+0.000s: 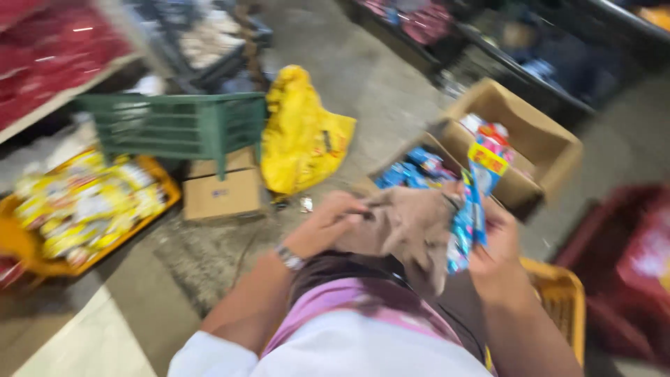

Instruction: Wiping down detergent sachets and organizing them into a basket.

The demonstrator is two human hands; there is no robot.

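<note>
Brown cloth (408, 227) in both hands

Frame blurred. Left hand (328, 222) grips a brown cloth (408, 227) at its left edge. Right hand (497, 255) holds blue packets (473, 202) upright, touching the cloth. Behind them: open cardboard box (541, 136) with more packets. Yellow bag (301, 136) on floor beside green crate (178, 126); orange tray (157, 202) at left.
</note>
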